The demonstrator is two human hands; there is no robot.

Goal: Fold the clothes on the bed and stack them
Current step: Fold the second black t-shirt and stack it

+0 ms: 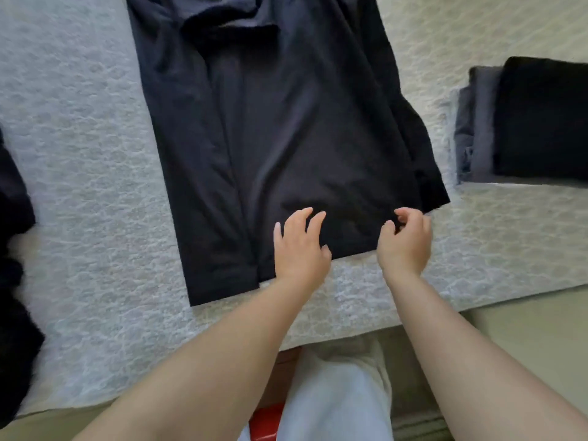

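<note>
The hem of a black shirt [280, 148] is being pressed by the spread fingers of the left hand [300, 249], while the right hand [405, 241] is being held loosely curled at its corner, nothing visibly gripped. The shirt is being laid flat on the bed [82, 160]; folded clothes [521, 122] are being kept at three o'clock.

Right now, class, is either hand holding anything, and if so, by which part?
Nothing is clearly held. The left hand rests on the black shirt near its bottom hem, fingers spread. The right hand curls at the hem's right part; a grip cannot be confirmed.
</note>
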